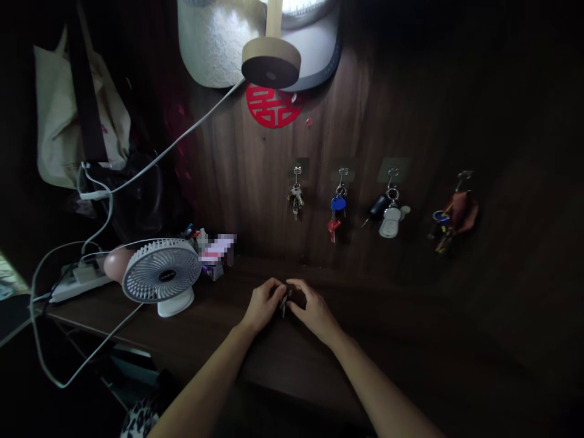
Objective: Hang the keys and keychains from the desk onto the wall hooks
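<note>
A small bunch of metal keys (284,303) is held low over the dark wooden desk (365,340), between my two hands. My left hand (263,305) pinches it from the left, and my right hand (314,311) curves around it from the right. The fingers hide most of the keys, and I cannot make out a ring. Straight ahead on the wood-panel wall, several adhesive hooks carry key bunches, the closest being a bunch of silver keys (296,199) and a blue-headed key (338,204).
Left of my hands stand a white desk fan (160,271) and a white power strip (79,285) with cables trailing off it. A cloth tote bag (68,115) hangs at upper left. A round lamp base (271,62) and red paper-cut (272,106) are above the hooks.
</note>
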Demonstrator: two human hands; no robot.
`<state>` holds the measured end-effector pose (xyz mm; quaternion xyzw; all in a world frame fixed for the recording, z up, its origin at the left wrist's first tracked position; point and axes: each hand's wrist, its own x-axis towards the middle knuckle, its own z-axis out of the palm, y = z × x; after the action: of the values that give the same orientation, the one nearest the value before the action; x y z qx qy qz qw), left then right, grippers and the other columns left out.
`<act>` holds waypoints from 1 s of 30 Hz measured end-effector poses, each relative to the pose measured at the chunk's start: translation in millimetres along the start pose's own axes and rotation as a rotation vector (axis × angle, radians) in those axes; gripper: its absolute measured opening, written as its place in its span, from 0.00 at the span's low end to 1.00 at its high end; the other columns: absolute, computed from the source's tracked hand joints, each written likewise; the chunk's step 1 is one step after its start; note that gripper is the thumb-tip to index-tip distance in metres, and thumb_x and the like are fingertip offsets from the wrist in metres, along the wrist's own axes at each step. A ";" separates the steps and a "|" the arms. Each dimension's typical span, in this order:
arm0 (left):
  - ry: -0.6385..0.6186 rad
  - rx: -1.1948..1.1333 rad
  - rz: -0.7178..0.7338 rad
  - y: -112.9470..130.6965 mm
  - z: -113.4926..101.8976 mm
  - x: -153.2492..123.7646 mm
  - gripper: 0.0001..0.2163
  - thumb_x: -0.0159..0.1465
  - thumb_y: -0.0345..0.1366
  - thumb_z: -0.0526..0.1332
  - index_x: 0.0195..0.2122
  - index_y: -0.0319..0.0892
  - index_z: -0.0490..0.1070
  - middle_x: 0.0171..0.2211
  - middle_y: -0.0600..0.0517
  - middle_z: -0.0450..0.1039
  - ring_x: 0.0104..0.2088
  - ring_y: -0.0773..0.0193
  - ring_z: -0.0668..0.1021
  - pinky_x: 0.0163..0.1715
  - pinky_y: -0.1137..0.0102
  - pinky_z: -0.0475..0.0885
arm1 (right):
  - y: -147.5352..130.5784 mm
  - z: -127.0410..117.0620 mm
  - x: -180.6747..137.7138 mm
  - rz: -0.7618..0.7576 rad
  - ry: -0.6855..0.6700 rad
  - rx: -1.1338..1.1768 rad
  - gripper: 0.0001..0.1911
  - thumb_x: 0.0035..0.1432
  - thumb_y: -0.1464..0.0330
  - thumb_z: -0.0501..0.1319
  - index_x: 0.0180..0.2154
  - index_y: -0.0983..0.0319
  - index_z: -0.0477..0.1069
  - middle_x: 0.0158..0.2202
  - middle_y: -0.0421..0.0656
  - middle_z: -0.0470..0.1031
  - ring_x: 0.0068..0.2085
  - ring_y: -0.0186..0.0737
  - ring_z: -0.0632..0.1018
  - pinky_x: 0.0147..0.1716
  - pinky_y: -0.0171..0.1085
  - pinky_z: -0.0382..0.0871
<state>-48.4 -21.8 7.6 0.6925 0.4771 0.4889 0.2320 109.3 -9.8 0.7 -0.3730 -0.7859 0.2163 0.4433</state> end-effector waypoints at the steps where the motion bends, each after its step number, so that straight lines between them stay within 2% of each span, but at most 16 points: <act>1: -0.008 -0.050 -0.003 0.1 0.8 0.3 0.13 0.62 0.44 0.53 0.29 0.41 0.69 0.25 0.55 0.71 0.28 0.67 0.72 0.29 0.76 0.65 | 0.4 0.0 0.0 -0.012 -0.004 0.008 0.21 0.48 0.73 0.58 0.47 0.57 0.65 0.43 0.41 0.73 0.43 0.38 0.74 0.45 0.39 0.67; 5: 0.010 -0.160 -0.026 -3.9 4.2 2.7 0.14 0.61 0.45 0.54 0.29 0.40 0.68 0.25 0.55 0.70 0.28 0.68 0.71 0.30 0.76 0.66 | -2.7 -3.0 -0.6 -0.021 0.005 0.021 0.16 0.53 0.71 0.55 0.46 0.57 0.66 0.41 0.40 0.74 0.43 0.37 0.75 0.45 0.38 0.67; 9: 0.022 -0.172 -0.043 -7.8 5.3 4.4 0.14 0.61 0.45 0.54 0.30 0.40 0.69 0.26 0.55 0.70 0.28 0.68 0.71 0.30 0.76 0.66 | -6.9 -5.9 -0.9 -0.004 0.055 0.014 0.13 0.57 0.68 0.54 0.45 0.58 0.67 0.35 0.40 0.75 0.38 0.37 0.76 0.40 0.36 0.68; 14: -0.046 -0.166 -0.035 -1.3 3.1 2.6 0.14 0.62 0.44 0.53 0.37 0.41 0.72 0.33 0.52 0.75 0.36 0.64 0.75 0.38 0.73 0.68 | -5.0 -5.8 -0.7 -0.004 0.132 0.020 0.13 0.58 0.67 0.54 0.46 0.58 0.66 0.31 0.39 0.73 0.32 0.35 0.76 0.35 0.34 0.69; 18: -0.070 -0.132 0.005 0.7 3.2 0.9 0.11 0.60 0.42 0.58 0.40 0.43 0.71 0.37 0.53 0.75 0.39 0.63 0.75 0.41 0.72 0.68 | -2.2 -5.1 -0.7 -0.001 0.180 0.035 0.14 0.57 0.66 0.54 0.46 0.57 0.66 0.33 0.40 0.74 0.35 0.36 0.76 0.37 0.34 0.69; 21: -0.089 -0.116 0.042 -2.8 5.1 0.8 0.11 0.57 0.39 0.61 0.40 0.43 0.72 0.38 0.53 0.76 0.39 0.63 0.75 0.43 0.70 0.68 | -1.6 -5.1 0.4 0.020 0.193 0.094 0.14 0.57 0.65 0.54 0.46 0.58 0.66 0.30 0.39 0.73 0.30 0.35 0.75 0.34 0.34 0.70; 26: -0.164 -0.206 0.051 -4.0 5.2 1.0 0.10 0.60 0.38 0.58 0.41 0.42 0.71 0.39 0.51 0.76 0.40 0.63 0.76 0.43 0.71 0.68 | -3.7 -6.5 3.2 0.106 0.233 0.224 0.15 0.57 0.63 0.54 0.46 0.59 0.65 0.27 0.38 0.70 0.27 0.34 0.73 0.28 0.33 0.69; 30: -0.107 -0.189 0.029 1.2 2.4 0.3 0.09 0.62 0.39 0.55 0.38 0.41 0.71 0.35 0.52 0.75 0.36 0.64 0.75 0.39 0.72 0.68 | -9.1 -8.1 3.0 0.127 0.192 0.334 0.15 0.57 0.63 0.55 0.46 0.60 0.64 0.25 0.36 0.68 0.24 0.32 0.72 0.26 0.32 0.68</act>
<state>-45.8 -21.7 7.7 0.6994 0.4057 0.4972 0.3146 111.7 -13.1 12.5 -0.3620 -0.6680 0.3349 0.5573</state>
